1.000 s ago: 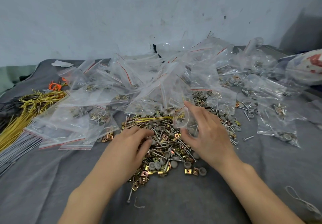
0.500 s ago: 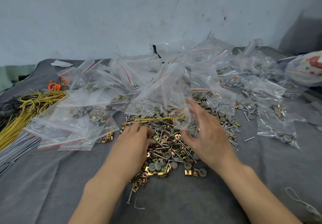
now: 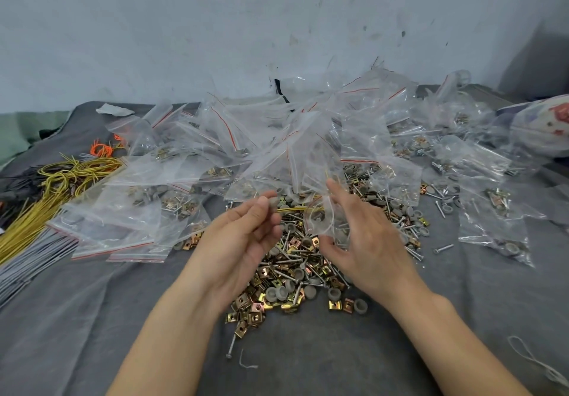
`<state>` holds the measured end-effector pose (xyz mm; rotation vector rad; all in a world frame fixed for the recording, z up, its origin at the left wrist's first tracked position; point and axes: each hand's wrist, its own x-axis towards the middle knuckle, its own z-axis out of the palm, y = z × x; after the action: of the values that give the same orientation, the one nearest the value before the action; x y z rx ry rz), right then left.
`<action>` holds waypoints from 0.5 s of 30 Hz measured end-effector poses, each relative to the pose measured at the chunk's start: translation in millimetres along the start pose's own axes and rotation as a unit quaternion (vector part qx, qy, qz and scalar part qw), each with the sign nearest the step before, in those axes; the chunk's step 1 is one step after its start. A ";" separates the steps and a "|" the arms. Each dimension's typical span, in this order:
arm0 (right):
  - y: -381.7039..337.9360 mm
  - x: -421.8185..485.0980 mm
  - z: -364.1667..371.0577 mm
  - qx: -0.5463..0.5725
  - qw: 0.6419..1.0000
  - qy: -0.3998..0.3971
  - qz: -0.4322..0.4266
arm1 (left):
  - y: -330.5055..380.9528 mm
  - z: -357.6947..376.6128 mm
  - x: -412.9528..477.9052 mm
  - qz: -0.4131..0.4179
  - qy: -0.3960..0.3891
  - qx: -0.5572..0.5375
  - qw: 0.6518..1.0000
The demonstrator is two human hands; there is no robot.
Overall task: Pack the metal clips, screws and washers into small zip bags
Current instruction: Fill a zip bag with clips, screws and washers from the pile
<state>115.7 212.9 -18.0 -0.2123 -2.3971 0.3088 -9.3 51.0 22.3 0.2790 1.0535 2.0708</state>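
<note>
A heap of brass-coloured metal clips, long screws and grey washers (image 3: 295,275) lies on the grey cloth in front of me. My left hand (image 3: 243,241) is raised palm-up over the heap and pinches a grey washer (image 3: 272,204) at its fingertips. My right hand (image 3: 366,241) holds a small clear zip bag (image 3: 323,220) between thumb and fingers, just right of the washer. The bag's mouth faces the left hand. Something grey shows inside the bag.
Many zip bags (image 3: 277,152), some filled, are piled behind and to both sides of the heap. Yellow wire ties (image 3: 55,192) and grey ties (image 3: 21,272) lie at the left. A wall stands behind. Bare grey cloth (image 3: 92,318) spreads at the front.
My left hand rose off the heap, turned palm-up and now pinches a grey washer. My right hand lifted the small bag slightly toward it.
</note>
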 end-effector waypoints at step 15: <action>1.1 2.7 0.9 0.015 1.000 0.014 0.009 | -3.2 39.7 2.0 0.192 -0.012 0.447 0.873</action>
<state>113.2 214.5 -17.3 -0.2231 -2.3623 0.3477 11.0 77.0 44.7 1.0394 2.0247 1.7326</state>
